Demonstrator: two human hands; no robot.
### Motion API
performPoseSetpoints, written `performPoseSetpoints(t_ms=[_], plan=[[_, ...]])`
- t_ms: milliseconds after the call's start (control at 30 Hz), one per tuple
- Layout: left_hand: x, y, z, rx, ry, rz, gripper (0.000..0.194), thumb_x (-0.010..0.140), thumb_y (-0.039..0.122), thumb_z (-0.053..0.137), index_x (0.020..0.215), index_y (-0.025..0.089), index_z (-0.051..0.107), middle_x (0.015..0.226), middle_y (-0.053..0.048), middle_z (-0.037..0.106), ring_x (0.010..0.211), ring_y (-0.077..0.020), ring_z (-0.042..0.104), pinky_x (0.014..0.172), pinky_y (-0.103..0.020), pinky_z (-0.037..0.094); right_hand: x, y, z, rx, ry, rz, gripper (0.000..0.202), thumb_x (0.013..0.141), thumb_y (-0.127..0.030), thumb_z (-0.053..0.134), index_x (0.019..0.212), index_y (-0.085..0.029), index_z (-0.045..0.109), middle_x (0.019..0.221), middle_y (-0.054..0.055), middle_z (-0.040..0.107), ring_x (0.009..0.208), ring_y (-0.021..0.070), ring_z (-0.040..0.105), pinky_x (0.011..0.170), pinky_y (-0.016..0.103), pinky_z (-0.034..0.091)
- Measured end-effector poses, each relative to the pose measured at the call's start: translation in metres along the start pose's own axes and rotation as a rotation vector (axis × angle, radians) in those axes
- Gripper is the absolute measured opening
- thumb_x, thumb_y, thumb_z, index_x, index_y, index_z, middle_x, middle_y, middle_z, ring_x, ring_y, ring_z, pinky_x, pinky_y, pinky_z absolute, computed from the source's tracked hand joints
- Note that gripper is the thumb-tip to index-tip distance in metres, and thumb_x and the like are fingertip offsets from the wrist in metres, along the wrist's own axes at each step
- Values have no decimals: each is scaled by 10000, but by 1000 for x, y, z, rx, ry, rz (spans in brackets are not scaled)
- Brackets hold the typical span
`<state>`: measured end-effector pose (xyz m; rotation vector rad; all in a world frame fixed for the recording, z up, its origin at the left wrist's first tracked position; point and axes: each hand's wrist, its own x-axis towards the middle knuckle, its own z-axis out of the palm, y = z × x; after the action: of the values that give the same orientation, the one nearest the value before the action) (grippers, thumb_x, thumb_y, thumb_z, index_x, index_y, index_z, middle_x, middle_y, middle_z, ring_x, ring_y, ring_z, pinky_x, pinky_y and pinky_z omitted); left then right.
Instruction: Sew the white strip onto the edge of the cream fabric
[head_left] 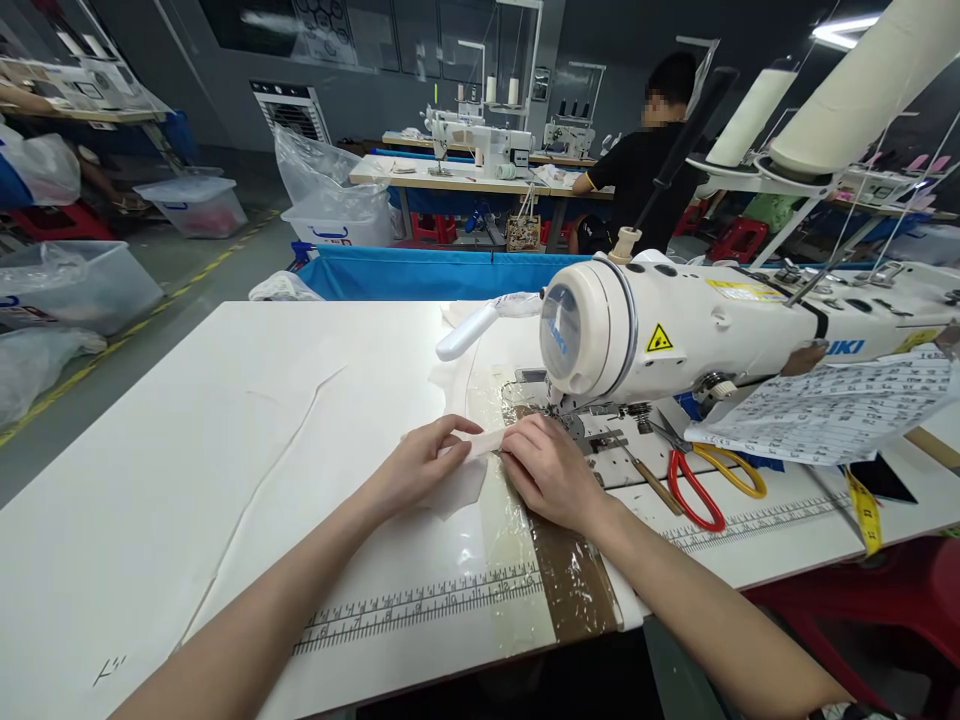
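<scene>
A narrow strip of pale fabric point(486, 441) stretches between my two hands, just left of the needle area of a white sewing machine point(675, 320). My left hand point(427, 462) pinches the strip's left end between thumb and fingers. At the right end, my right hand point(551, 470) is closed on the same strip, close to the presser foot, which my fingers partly hide. More pale fabric point(459, 490) hangs below the strip onto the table.
Red-and-yellow-handled scissors point(697, 490) and a wooden-handled awl point(654, 484) lie right of my right hand. Printed paper point(832, 405) hangs by the machine; a yellow tape measure point(864, 512) drapes nearby. Ruler markings point(420, 606) run along the white table point(172, 480). A person point(652, 150) sits beyond.
</scene>
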<state>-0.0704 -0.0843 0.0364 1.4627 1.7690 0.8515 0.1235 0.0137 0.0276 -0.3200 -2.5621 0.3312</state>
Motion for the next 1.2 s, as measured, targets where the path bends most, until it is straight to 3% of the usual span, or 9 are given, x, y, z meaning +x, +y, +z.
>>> performPoseSetpoints(t_ms=[267,400,500,600,800,1067,1200], plan=[[1,-2,2,38,0,69,328,921,321,416,1060,222,697,771,-10,676,715,-165,604,673,-294,474,-2,3,3,121,-27,17,159,965,-176,453,832,-202,535,836,68,655,821,223,566,760,372,460],[1,1,6,199,7,82,348,913,228,411,1108,213,699,843,-26,723,773,-181,649,734,-321,502,-3,6,-1,180,-21,123,165,985,-190,437,831,-218,488,746,18,600,681,183,557,616,308,431],[1,4,7,317,-21,109,304,923,258,463,1127,237,686,964,-22,740,794,-185,663,735,-328,500,-4,8,-3,202,-4,198,150,998,-207,421,855,-222,465,730,5,577,631,172,552,560,289,413],[1,5,9,427,-59,144,268,948,294,463,1073,257,697,1025,-8,742,817,-191,676,704,-320,486,-4,10,-4,207,21,217,142,994,-217,420,859,-225,464,782,28,592,708,197,573,624,320,446],[3,6,12,577,-54,97,288,950,280,433,1112,226,665,940,-25,754,804,-214,691,693,-326,473,-3,11,-1,218,28,169,127,991,-191,424,896,-211,505,924,88,656,894,236,594,785,378,480],[3,3,12,655,-17,156,299,953,313,376,1027,202,644,771,-30,721,656,-186,639,569,-279,382,0,8,1,226,-35,138,152,985,-159,447,903,-190,571,906,94,680,895,248,580,784,397,474],[3,6,15,705,-14,136,262,944,364,398,862,198,584,676,-29,673,564,-179,576,502,-278,275,3,3,2,263,-61,151,150,991,-153,453,969,-196,595,922,71,684,912,231,587,779,374,482]])
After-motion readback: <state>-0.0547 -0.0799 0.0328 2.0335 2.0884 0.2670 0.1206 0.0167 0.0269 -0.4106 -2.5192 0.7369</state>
